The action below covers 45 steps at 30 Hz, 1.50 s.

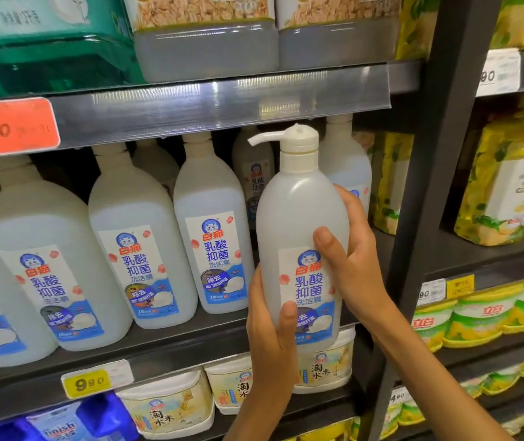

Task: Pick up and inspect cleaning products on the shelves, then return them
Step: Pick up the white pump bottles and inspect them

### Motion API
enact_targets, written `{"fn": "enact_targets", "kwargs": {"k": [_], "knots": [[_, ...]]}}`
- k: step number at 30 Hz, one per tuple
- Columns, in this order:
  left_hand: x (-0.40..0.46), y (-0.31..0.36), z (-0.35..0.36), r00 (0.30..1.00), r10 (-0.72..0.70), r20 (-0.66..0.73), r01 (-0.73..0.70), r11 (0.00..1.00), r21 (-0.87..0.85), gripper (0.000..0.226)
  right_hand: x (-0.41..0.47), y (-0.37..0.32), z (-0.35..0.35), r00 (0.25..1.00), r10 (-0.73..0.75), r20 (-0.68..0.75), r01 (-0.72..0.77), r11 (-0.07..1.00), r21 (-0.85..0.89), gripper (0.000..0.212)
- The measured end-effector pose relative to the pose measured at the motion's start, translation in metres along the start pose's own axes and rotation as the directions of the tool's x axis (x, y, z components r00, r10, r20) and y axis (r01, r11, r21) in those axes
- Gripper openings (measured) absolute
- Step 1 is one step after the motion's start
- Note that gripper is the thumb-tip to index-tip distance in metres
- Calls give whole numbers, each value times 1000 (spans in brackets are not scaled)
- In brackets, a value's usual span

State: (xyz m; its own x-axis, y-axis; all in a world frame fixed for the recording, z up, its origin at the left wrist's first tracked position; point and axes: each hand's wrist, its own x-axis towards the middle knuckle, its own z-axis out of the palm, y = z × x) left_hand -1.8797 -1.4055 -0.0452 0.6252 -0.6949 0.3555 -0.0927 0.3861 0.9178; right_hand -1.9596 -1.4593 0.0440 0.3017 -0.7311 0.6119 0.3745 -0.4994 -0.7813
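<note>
1. Your left hand [270, 326] gripped the lower part of the pump bottle [302, 237], thumb laid across the front label and fingers wrapped behind.
2. Your right hand [354, 259] clasped the same bottle higher up on its right side, thumb pressed on the front just above the label.
3. The bottle stood upright between your two hands, held out in front of the shelf [165, 348], its white pump spout pointing left.
4. To the left of your left hand, a row of matching bottles [140, 249] stood on that shelf.
5. Below your left hand sat cream tubs [171, 399] on the next shelf down.
6. To the right of your right hand, past a dark upright post [429, 192], yellow packs [505, 186] filled the neighbouring shelves.
</note>
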Motion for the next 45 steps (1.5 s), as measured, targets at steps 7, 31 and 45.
{"fn": "enact_targets", "kwargs": {"k": [7, 31, 45], "knots": [[2, 4, 3, 998, -47, -29, 46, 999, -14, 71, 10, 1, 1, 998, 66, -6, -66, 998, -10, 35], [13, 25, 1, 998, -43, 51, 43, 999, -14, 49, 27, 1, 3, 996, 86, -11, -86, 996, 11, 35], [13, 15, 3, 990, 138, -19, -112, 869, 482, 76, 19, 25, 13, 983, -81, -165, 58, 988, -140, 68]]}}
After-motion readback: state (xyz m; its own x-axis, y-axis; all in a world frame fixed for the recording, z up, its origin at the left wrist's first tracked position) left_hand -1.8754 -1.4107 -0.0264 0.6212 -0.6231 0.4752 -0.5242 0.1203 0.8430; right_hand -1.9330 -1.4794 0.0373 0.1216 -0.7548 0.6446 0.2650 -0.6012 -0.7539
